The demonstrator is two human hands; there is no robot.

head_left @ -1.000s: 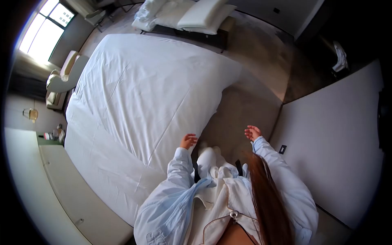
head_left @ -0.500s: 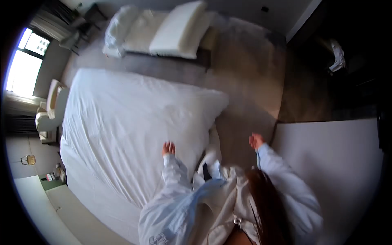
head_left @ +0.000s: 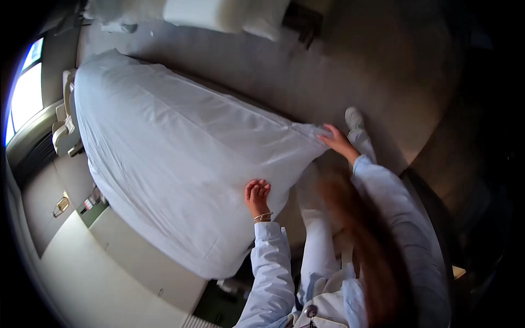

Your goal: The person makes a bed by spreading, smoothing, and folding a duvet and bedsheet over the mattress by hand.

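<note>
A wrinkled white sheet (head_left: 180, 147) covers the bed, its near right corner drawn out to a point. At that corner is my right hand (head_left: 337, 143), with its thumb and fingers around the edge of the cloth. My left hand (head_left: 257, 195) is over the sheet near the bed's close side, palm partly up and fingers curled and slightly apart, with nothing in them. Bracelets circle my left wrist.
A bench with white pillows (head_left: 202, 13) stands beyond the bed's foot. An armchair (head_left: 66, 128) is at the left by the window. The pale headboard (head_left: 109, 273) runs along the lower left. My shoe (head_left: 354, 117) is on the carpet (head_left: 377, 71).
My right hand has reached forward and taken hold of the sheet's corner. My left hand has turned and its fingers have curled. The view has turned, and I have stepped toward the bed's corner.
</note>
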